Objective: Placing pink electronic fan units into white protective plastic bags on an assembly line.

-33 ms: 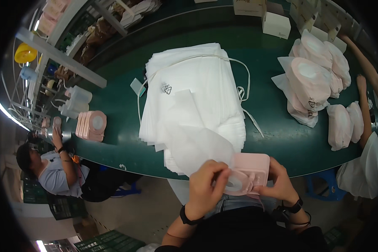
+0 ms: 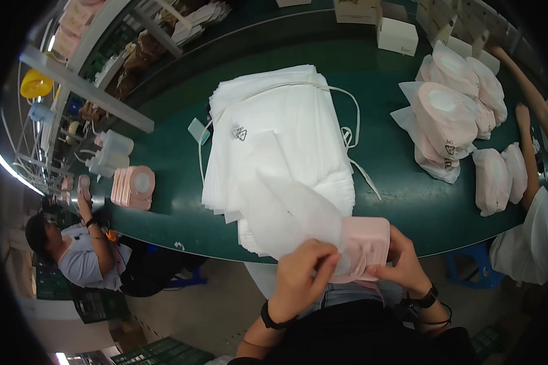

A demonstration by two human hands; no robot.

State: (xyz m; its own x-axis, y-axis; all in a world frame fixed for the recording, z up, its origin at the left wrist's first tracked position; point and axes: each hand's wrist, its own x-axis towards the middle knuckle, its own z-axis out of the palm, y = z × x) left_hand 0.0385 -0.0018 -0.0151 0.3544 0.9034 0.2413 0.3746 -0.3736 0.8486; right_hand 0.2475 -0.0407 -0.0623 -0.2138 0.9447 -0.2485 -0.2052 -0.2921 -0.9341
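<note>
A pink plastic device (image 2: 371, 234) with rounded corners is held near the table's front edge. My right hand (image 2: 406, 263) grips its right end, thumb in front and fingers behind. My left hand (image 2: 307, 274) has its fingers pinched on the edge of a thin translucent white bag (image 2: 292, 210). The bag's mouth lies over the device's left part, which shows faintly through it. The rest of the bag rests on a thick stack of white bags (image 2: 280, 109) with a printed mark. A white cord (image 2: 358, 115) loops across that stack.
Bagged pink devices (image 2: 444, 115) lie on the green table at the right, near another person's arms (image 2: 523, 128). White boxes (image 2: 397, 35) stand behind. At the left are a row of bare pink devices (image 2: 134, 187), plastic bottles (image 2: 112, 149) and a seated person (image 2: 91, 255).
The bag has come over the left part of the pink device, covering the round disc that showed before. My left hand has shifted slightly right with the bag's edge.
</note>
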